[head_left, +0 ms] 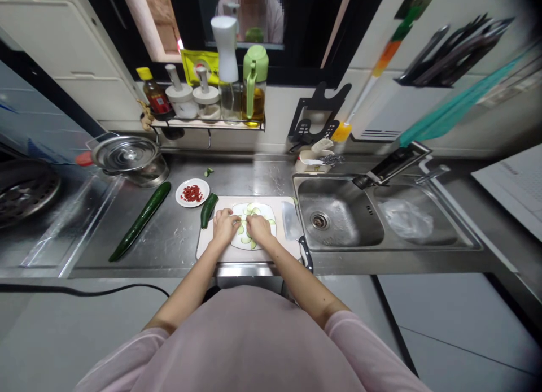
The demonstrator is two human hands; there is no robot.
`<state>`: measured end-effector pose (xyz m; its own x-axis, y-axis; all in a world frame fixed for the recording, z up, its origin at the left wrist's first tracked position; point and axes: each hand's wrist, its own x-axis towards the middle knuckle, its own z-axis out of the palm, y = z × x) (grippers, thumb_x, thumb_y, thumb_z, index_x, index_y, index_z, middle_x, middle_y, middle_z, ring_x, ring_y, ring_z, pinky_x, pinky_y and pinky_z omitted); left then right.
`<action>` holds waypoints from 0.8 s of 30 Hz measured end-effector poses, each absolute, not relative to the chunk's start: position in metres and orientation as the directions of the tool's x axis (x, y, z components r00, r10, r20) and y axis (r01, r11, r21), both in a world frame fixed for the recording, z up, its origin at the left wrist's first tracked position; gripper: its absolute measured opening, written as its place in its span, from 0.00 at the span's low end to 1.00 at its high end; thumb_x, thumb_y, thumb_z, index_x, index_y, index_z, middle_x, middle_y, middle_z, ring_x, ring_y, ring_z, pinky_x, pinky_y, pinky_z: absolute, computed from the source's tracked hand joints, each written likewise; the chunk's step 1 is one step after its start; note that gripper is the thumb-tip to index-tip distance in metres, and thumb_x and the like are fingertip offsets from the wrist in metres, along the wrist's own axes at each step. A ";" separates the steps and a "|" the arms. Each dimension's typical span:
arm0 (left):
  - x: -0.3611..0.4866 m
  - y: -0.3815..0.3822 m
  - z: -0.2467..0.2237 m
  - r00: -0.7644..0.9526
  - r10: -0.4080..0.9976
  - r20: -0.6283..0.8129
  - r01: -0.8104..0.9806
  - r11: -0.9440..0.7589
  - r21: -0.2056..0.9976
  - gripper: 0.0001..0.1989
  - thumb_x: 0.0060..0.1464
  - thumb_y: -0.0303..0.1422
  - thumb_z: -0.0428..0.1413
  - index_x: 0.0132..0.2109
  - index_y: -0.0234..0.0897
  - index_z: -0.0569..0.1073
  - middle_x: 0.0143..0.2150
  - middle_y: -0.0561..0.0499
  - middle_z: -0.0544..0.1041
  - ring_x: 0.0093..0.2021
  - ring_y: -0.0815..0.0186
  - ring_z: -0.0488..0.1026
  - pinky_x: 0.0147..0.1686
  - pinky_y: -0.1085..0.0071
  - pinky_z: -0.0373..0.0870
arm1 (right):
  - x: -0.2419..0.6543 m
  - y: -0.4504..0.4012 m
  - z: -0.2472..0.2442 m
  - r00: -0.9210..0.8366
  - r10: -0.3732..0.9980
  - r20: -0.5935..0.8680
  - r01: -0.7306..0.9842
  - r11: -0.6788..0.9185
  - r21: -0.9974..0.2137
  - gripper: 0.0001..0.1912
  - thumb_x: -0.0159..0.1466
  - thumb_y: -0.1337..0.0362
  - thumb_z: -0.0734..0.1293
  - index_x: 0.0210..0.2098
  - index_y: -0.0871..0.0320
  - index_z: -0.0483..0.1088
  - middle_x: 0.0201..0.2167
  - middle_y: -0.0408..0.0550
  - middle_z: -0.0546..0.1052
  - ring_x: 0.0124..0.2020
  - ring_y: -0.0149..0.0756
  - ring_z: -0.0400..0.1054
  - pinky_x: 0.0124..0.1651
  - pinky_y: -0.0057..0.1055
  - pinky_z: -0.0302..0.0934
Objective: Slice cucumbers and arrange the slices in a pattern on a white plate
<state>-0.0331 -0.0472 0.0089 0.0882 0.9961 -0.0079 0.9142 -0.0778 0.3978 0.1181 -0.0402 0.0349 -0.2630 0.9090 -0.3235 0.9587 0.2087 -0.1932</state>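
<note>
A white square plate (271,211) rests on the pale cutting board (220,257), with several thin cucumber slices (253,244) laid out in curved rows on it. Over the plate's left side, my left hand (226,227) has its fingers curled together; what they hold, if anything, is too small to make out. My right hand (259,229) pinches a cucumber slice low over the middle of the plate. Left of my left hand lies a cut piece of cucumber (208,210) on the board's edge. A kitchen knife (292,220) lies on the board's right side, its black handle towards me.
A small plate of red bits (192,194) and a whole cucumber (141,220) lie on the left counter. Behind them stands a lidded steel pot (129,155). The sink (339,211) is at right. Bottles and jars fill a wall shelf (207,122).
</note>
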 end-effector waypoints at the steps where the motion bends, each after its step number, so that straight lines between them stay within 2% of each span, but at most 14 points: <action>1: -0.033 -0.047 0.009 0.093 0.996 -0.007 0.915 -0.083 0.395 0.09 0.56 0.39 0.56 0.40 0.47 0.80 0.52 0.46 0.68 0.53 0.53 0.60 0.50 0.58 0.60 | 0.118 -0.040 0.035 -0.266 0.910 -0.318 0.957 0.211 -0.196 0.15 0.69 0.64 0.55 0.49 0.57 0.69 0.46 0.55 0.73 0.47 0.41 0.66 0.42 0.32 0.59; 15: -0.031 -0.041 0.013 0.088 0.995 -0.035 0.903 -0.065 0.424 0.08 0.53 0.39 0.58 0.38 0.47 0.81 0.51 0.46 0.68 0.53 0.52 0.60 0.51 0.57 0.60 | 0.119 -0.040 0.040 -0.266 0.910 -0.317 0.955 0.203 -0.217 0.16 0.69 0.64 0.54 0.49 0.57 0.70 0.47 0.55 0.73 0.47 0.40 0.67 0.41 0.31 0.58; 20: -0.047 -0.034 0.004 -0.092 0.995 -0.026 0.845 0.092 0.527 0.11 0.55 0.38 0.55 0.42 0.46 0.80 0.48 0.46 0.71 0.52 0.53 0.63 0.50 0.59 0.62 | 0.129 -0.047 0.051 -0.233 0.931 -0.281 0.957 0.169 -0.234 0.18 0.70 0.63 0.52 0.48 0.55 0.71 0.47 0.54 0.74 0.46 0.39 0.66 0.41 0.31 0.58; 24: -0.056 -0.026 0.002 -0.163 0.985 -0.057 0.832 0.168 0.528 0.14 0.53 0.40 0.56 0.46 0.45 0.78 0.48 0.45 0.70 0.52 0.53 0.63 0.51 0.59 0.62 | 0.128 -0.060 0.053 -0.314 0.899 -0.307 0.939 0.245 -0.243 0.17 0.69 0.64 0.54 0.47 0.55 0.72 0.45 0.53 0.74 0.45 0.39 0.67 0.40 0.30 0.58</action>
<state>-0.0557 -0.0262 0.0024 -0.1628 0.9850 -0.0575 0.8323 0.1684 0.5281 0.1277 -0.0599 0.0530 -0.3139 0.8985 -0.3069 0.9386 0.2448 -0.2432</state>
